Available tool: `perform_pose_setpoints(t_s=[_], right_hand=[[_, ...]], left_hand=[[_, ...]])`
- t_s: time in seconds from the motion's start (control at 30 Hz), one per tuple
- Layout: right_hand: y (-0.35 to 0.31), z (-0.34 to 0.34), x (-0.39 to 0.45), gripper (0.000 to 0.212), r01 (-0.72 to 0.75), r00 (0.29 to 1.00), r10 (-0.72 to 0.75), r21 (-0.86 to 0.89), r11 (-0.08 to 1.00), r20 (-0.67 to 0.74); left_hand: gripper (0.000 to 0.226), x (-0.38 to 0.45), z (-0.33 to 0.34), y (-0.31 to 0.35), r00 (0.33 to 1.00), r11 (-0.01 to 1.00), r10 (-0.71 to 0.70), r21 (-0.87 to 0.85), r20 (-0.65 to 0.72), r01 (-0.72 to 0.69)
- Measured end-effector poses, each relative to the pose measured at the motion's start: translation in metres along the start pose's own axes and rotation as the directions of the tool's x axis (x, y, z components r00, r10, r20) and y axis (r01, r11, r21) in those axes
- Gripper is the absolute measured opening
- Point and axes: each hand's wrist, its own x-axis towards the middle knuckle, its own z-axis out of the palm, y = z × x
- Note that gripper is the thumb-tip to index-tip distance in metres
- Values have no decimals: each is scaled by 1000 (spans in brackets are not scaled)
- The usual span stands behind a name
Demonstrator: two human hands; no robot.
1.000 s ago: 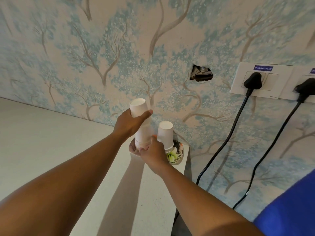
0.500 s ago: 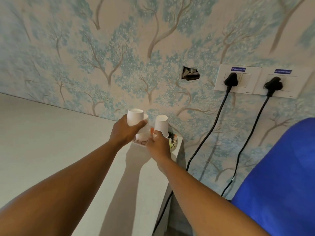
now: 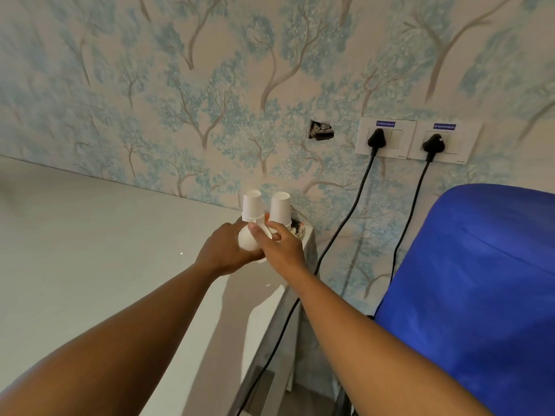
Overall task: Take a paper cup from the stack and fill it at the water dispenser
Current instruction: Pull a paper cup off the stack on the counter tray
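Two short stacks of upturned white paper cups, the left stack [image 3: 251,205] and the right stack [image 3: 280,209], stand on a patterned plate [image 3: 299,229] at the counter's far right corner. Just in front of them my left hand [image 3: 223,250] grips a single white paper cup [image 3: 247,241], tilted on its side with its base towards me. My right hand [image 3: 285,250] meets it from the right, thumb and fingers pinching the cup's rim end. The blue water bottle [image 3: 468,280] of the dispenser fills the right side; its tap is out of view.
The pale counter [image 3: 90,250] runs left along the tree-patterned wall and ends at its right edge [image 3: 288,295]. Two black cables [image 3: 345,223] hang from wall sockets [image 3: 386,139] between the counter and the blue bottle.
My left hand has come down and towards me with one cup, off the left stack, and tipped it sideways. My right hand left the stack's base and took the cup's rim. The view pulled back.
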Motion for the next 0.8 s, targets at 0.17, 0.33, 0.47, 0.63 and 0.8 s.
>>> perform_pose_setpoints(t_s=[0.17, 0.33, 0.47, 0.63, 0.8], right_hand=[[8, -11, -32, 54, -11, 999, 9, 34, 999, 50], [12, -29, -71, 52, -103, 989, 90, 115, 988, 115], [20, -47, -98, 37, -218, 975, 190, 321, 922, 115], [37, -62, -124, 30, -309, 951, 268, 404, 861, 156], [51, -73, -146, 30, -322, 947, 291, 409, 854, 138]], left_hand=[[65, -34, -1, 13, 996, 994, 84, 62, 20, -85], [75, -64, 0, 28, 993, 999, 53, -7, 109, -53], [78, -88, -3, 40, 985, 969, -28, -237, 169, 69], [79, -105, -5, 53, 968, 959, -48, -258, 248, 114], [74, -115, 6, 64, 967, 972, -16, -223, 255, 74]])
